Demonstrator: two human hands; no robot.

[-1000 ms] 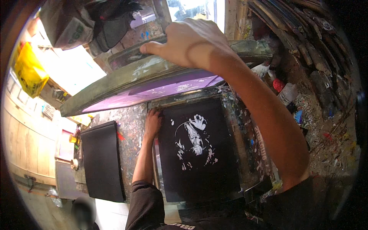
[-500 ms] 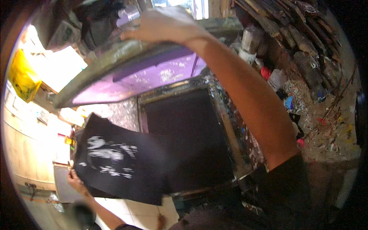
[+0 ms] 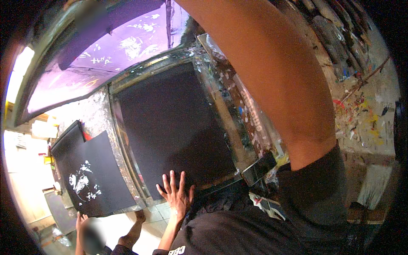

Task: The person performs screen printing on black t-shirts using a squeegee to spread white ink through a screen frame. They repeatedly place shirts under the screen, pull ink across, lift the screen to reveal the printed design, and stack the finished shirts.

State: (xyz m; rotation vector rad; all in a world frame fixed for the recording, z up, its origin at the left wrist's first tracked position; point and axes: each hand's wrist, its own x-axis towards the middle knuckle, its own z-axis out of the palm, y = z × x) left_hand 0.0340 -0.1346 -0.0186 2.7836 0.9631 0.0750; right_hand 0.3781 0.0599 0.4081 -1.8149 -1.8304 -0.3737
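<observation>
Across the paint-crusted work board: a plain black sheet lies flat, its near edge by the person's body.
Left hand: fingers spread apart over that near edge, laid flat, clamped on nothing.
Right arm: reaches up past the upper edge; its hand is out of sight, so I cannot tell its grip.
Raised screen frame: tilted up beyond the board, purple mesh showing; probably rigid and awkward, best held by the rim, mesh left untouched.
Black sheet's handling: looks thin, light and bendy, likely to ruck if pushed; best lifted by corners or bare margins.
Printed black sheet: on a dark stack at left, a co-worker's hand at its near edge; pale marks may smear, so margins only.
</observation>
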